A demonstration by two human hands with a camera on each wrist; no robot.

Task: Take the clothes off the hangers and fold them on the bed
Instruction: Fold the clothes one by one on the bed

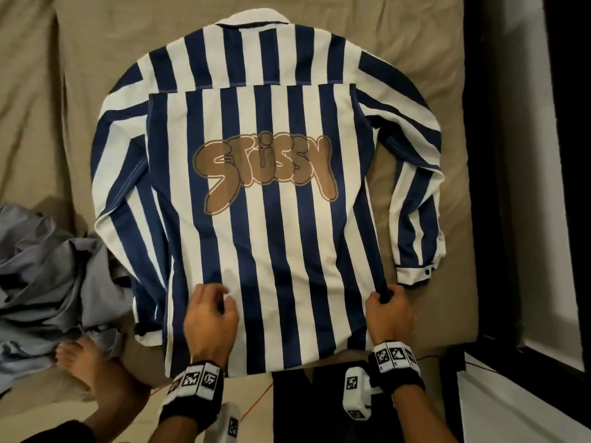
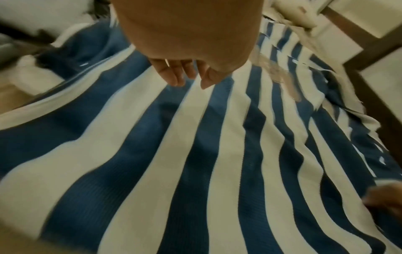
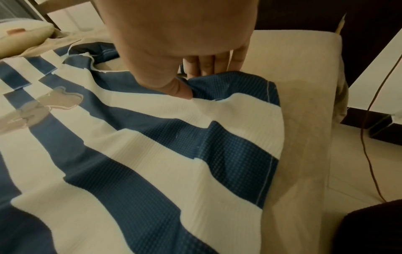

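A blue-and-white striped shirt (image 1: 265, 225) with a brown logo lies back-up on the beige bed (image 1: 447, 298), collar far from me, sleeves down both sides. My right hand (image 1: 387, 298) pinches the shirt's right side edge near the hem; in the right wrist view the thumb and fingers of that right hand (image 3: 189, 86) bunch the striped shirt (image 3: 152, 154). My left hand (image 1: 211, 302) hovers over the shirt's lower left part, fingers loosely curled. The left wrist view shows this left hand (image 2: 187, 77) just above the striped shirt (image 2: 195, 163), holding nothing.
A crumpled grey-blue garment (image 1: 48, 276) lies on the bed at the left. A bare foot (image 1: 83, 359) rests on the bed's near left edge. Dark furniture (image 1: 511, 155) and a white wall border the bed on the right. An orange cord (image 3: 367, 137) runs along the floor.
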